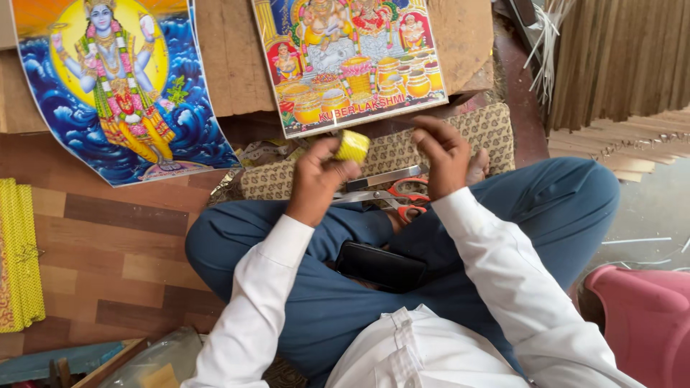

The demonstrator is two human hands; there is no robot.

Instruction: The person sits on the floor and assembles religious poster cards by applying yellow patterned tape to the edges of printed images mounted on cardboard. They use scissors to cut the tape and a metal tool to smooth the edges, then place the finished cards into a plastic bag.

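I sit cross-legged on the floor in blue trousers and a white shirt. My left hand (318, 178) grips a small yellow roll of decorative tape (352, 146), raised above my lap. A little to its right, my right hand (443, 154) hovers with fingers curled and pinched together; whether it holds a strand from the roll cannot be told. Red-handled scissors (394, 194) lie below both hands on a patterned mat (431, 144). A black phone (379, 266) rests in my lap.
Two colourful religious posters lie ahead, one with a blue wave background (115, 86), another with golden pots (352, 61). Yellow strips (20, 251) are stacked at the left. Brown wooden frame strips (618, 65) pile at the right; a pink plastic stool (643, 323) stands nearby.
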